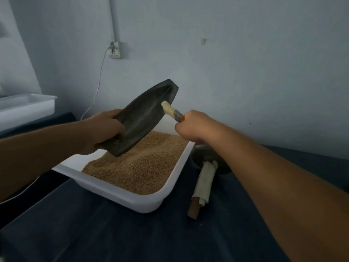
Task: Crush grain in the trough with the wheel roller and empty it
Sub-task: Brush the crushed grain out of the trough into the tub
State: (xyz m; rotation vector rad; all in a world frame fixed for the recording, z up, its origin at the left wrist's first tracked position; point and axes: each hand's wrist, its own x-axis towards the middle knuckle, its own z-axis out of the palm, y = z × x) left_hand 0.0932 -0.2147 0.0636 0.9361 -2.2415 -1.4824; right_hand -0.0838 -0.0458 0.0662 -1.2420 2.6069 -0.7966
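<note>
My left hand (105,131) grips the near end of a dark boat-shaped trough (143,118), which is tilted up over a white tray (132,199) of brown grain (136,167). My right hand (192,127) holds a small brush (171,111) by its handle. The pale bristles touch the inside of the trough near its far end. The wheel roller (203,184) lies on the dark cloth to the right of the tray, its handle wrapped in white cloth. Its dark wheel (204,156) is partly hidden behind my right forearm.
A dark cloth (94,233) covers the table. Another white tray (24,106) stands at the far left. A wall socket (115,51) with a white cable hanging down is on the wall behind.
</note>
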